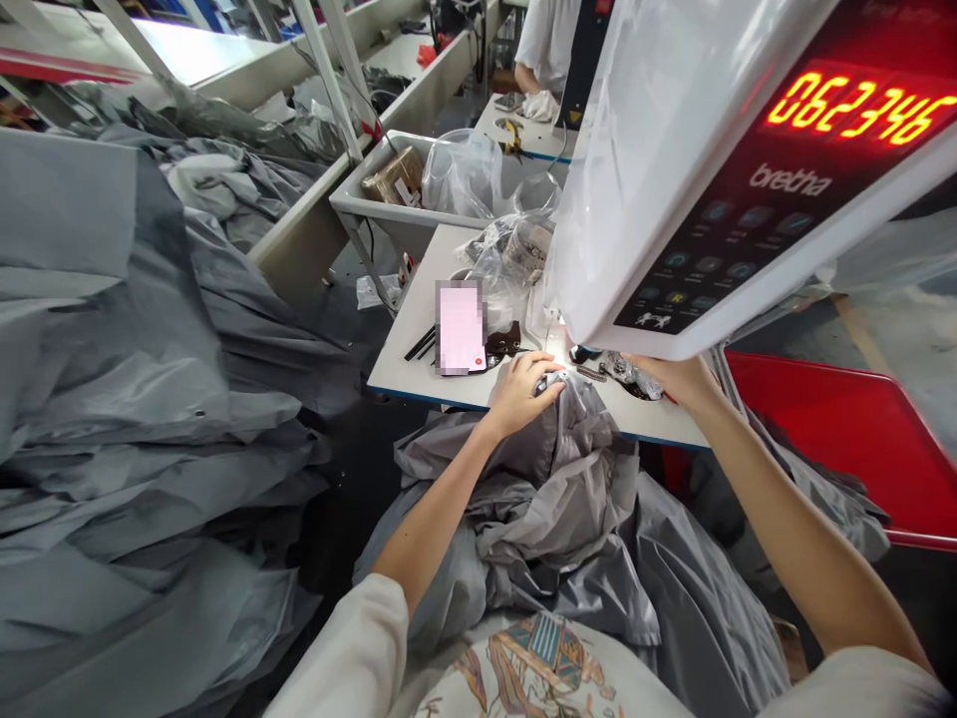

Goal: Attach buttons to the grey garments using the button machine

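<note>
A white machine (673, 179) with a red lit number display hangs over the small table (419, 329). Under its light, my left hand (523, 391) lies on bunched grey fabric (553, 499), its fingers bent over the cloth's edge. The fabric drapes from the tabletop down over my lap. My right hand (677, 381) is at the right of the table, beside a pile of small metal parts (632, 377); the machine's body hides its fingertips. Left of my left hand lies a phone (462, 329) with a pink screen, next to black sticks (420, 342).
Grey fabric (150, 449) is heaped high at the left. A grey bin (408, 207) with plastic bags stands behind the table. To the right is a red surface (844, 429). At the back, a person (545, 50) sits by another table (530, 135).
</note>
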Available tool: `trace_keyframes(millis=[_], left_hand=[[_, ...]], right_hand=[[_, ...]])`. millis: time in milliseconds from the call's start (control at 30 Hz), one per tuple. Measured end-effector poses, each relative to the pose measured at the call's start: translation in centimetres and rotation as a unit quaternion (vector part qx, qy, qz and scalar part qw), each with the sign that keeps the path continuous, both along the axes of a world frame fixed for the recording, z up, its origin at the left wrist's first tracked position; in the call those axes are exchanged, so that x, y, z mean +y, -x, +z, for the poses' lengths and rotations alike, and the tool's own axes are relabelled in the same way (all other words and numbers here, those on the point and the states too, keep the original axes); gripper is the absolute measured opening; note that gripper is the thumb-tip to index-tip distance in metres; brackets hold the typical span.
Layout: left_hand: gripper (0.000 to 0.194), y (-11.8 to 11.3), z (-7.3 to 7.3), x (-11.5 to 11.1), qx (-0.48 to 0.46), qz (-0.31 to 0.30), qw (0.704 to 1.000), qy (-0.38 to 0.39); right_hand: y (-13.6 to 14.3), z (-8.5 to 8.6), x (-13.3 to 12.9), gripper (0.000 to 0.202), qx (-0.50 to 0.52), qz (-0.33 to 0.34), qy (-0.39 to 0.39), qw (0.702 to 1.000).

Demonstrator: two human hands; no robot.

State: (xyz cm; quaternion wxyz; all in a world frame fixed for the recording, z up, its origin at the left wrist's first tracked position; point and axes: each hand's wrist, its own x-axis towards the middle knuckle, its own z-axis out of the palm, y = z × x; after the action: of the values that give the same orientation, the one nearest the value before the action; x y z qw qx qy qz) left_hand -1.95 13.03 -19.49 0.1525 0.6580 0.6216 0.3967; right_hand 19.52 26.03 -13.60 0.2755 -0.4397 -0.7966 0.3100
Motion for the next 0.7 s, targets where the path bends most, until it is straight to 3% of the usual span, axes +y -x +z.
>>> trace_keyframes(millis=[133, 267, 500, 700], left_hand=[[0.022, 0.0, -0.1, 0.0, -0.005, 0.002, 1.0, 0.001], [0.023, 0.0, 0.1, 0.0, -0.005, -0.001, 1.0, 0.006], [0.023, 0.0, 0.3, -0.1, -0.001, -0.003, 1.0, 0.01], [0.024, 0.0, 0.2, -0.1, -0.004, -0.002, 1.0, 0.0]], right_hand=[[1.2, 0.3, -2.4, 0.023, 0.072, 0.002, 0.136, 0.988], [2.6, -0.1, -4.2, 0.022, 0.08, 0.029, 0.153, 0.985], [4.9, -1.1, -5.4, 0.019, 0.038, 0.055, 0.004, 0.998], [5.6, -1.3, -6.0, 0.019, -0.01, 0.086, -0.131, 0.988]])
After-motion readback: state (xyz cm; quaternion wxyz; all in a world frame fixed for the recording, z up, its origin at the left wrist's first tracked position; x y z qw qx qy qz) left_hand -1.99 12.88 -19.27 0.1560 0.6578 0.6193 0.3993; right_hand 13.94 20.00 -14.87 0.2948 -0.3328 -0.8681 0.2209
